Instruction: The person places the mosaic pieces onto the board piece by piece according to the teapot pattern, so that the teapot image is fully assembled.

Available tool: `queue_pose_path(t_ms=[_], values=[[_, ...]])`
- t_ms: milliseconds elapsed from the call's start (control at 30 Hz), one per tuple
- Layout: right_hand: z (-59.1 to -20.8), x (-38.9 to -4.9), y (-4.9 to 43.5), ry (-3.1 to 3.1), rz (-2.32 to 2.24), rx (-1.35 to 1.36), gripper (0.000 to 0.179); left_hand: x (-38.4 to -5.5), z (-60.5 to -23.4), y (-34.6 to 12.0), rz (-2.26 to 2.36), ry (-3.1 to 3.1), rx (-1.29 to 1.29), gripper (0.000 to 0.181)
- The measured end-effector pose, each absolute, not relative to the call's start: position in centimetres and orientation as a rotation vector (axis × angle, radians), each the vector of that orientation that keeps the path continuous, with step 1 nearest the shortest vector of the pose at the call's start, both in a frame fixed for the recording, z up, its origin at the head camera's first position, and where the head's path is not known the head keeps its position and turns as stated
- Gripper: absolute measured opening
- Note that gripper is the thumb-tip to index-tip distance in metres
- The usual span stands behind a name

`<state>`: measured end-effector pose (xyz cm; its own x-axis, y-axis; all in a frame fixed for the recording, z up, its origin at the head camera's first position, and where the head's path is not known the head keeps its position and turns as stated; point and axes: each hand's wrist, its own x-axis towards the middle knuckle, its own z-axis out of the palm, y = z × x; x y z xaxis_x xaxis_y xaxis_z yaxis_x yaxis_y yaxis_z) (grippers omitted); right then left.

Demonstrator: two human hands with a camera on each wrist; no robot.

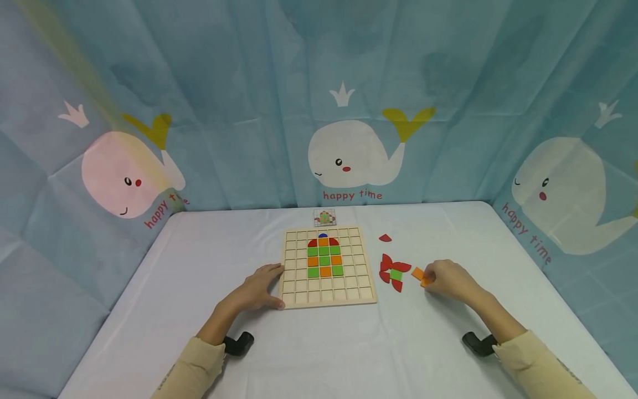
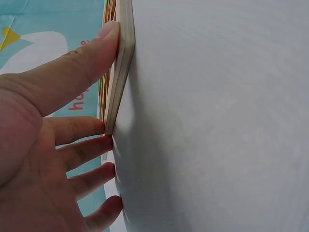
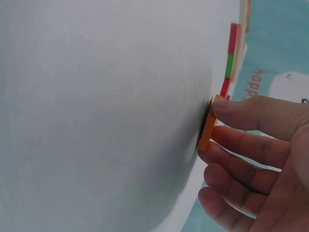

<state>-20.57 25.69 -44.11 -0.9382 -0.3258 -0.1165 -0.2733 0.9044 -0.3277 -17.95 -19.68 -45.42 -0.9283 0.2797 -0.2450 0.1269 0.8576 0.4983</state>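
Observation:
A wooden grid board (image 1: 294,285) lies flat on the white table. Green, orange, red and blue tiles form a figure in its upper middle cells. Along the board's left side, my left hand (image 1: 259,286) touches the edge with fingers spread. Its thumb (image 2: 79,67) rests at the near corner in the left wrist view. To the right of the board, my right hand (image 1: 448,280) pinches an orange square tile (image 3: 210,124) between thumb and fingers, low over the tabletop. Another orange tile (image 1: 417,273) lies right beside those fingertips.
Several red quarter-round tiles (image 1: 401,267) lie around a green square tile (image 1: 396,275) right of the board. One more red piece (image 1: 385,238) sits farther back. Behind the board is a small picture card (image 1: 324,218). A blue whale-print curtain (image 1: 249,138) hangs behind the table.

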Motion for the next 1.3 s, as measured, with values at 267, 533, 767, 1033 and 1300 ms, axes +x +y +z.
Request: queue_pose_path(t_ms=[267, 533, 767, 1033, 1300], values=[[-44.1, -20.5, 25.4, 2.905, -0.494, -0.430, 0.023, -18.0, -45.5, -19.8, 0.703, 2.723, 0.307, 0.095], [-43.7, -20.9, 23.6, 2.908, -0.604, -0.546, 0.024, -18.0, -45.5, -19.7, 0.694, 2.726, 0.300, 0.095], [-43.5, -21.6, 20.6, 2.868, -0.633, -0.642, 0.020, -18.0, -45.5, -19.7, 0.685, 2.726, 0.293, 0.095], [-42.8, -22.5, 16.8, 2.829, -0.544, -0.843, 0.018, -18.0, -45.4, -19.7, 0.691, 2.729, 0.297, 0.094], [-43.2, -22.9, 12.6, 2.803, -0.447, -0.932, 0.023, -17.9, -45.4, -19.6, 0.688, 2.724, 0.284, 0.095]])
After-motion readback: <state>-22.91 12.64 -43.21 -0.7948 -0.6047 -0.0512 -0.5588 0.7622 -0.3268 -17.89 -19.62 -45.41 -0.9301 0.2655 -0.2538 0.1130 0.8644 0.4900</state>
